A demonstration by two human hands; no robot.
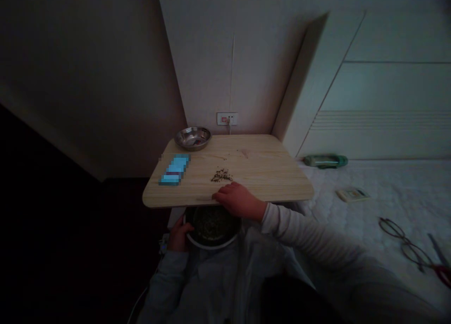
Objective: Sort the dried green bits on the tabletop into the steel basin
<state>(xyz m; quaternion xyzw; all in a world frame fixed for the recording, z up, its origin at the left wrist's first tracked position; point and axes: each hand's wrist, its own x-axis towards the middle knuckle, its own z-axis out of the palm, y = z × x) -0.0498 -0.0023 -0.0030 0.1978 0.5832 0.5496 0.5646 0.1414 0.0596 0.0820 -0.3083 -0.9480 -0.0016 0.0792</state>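
My left hand grips the left rim of a round bowl with a pale rim and dark inside, its thumb over the edge. The bowl sits at my lap, just under the table's front edge, with small dark bits inside that are hard to make out. Above it, my right hand lies at the front edge of the wooden table, fingers curled together. A thin pale sliver shows by its fingertips; what they hold, if anything, is hidden. Just beyond lies a small scatter of dark seed-like grains.
A steel bowl stands at the table's back left, and a blurred blue-screened phone lies in front of it. On the bed to the right are a green bottle, a pale flat device, glasses and red-handled scissors.
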